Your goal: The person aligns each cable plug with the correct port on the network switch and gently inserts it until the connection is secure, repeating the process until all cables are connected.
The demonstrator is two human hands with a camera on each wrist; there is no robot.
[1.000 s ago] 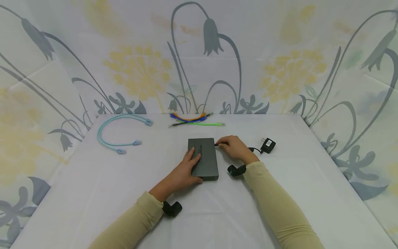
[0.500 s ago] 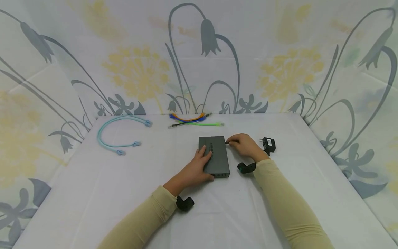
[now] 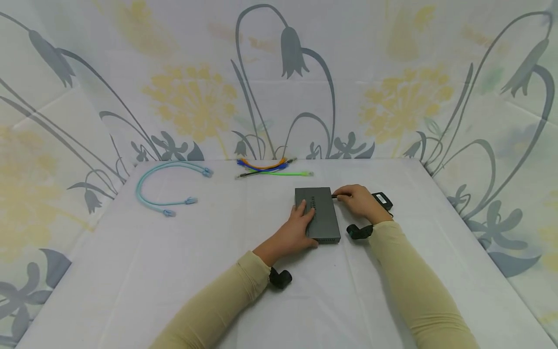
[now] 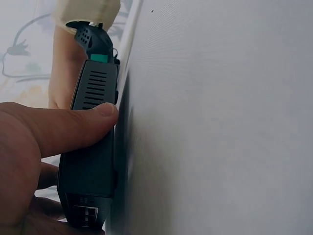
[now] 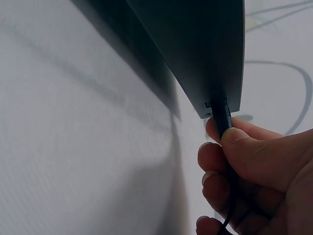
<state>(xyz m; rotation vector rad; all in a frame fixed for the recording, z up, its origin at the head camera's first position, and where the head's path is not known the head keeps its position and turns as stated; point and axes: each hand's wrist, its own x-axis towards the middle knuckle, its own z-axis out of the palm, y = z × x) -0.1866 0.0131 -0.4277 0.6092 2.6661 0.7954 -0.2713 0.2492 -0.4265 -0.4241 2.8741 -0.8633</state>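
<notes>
A flat dark grey network switch (image 3: 326,219) is over the white table, right of the middle in the head view. My left hand (image 3: 289,233) grips it, with the thumb (image 4: 85,125) across its vented near end and the fingers spread over the top. A network port (image 4: 87,214) shows in its side in the left wrist view. My right hand (image 3: 358,200) pinches a black power plug (image 5: 222,119) between thumb and fingers. The plug's tip sits at the jack on the switch's right side, and its thin cord (image 5: 229,210) runs down past my curled fingers.
A black power adapter (image 3: 382,200) lies beyond the right wrist. Two light blue network cables (image 3: 144,199) curve at the back left. Short orange, blue, black and green cables (image 3: 279,173) lie crossed at the back edge, before a flowered cloth (image 3: 196,87).
Both hands have moved right together with the switch and the plug at its side. The adapter has shifted slightly and is now partly hidden behind the right wrist.
</notes>
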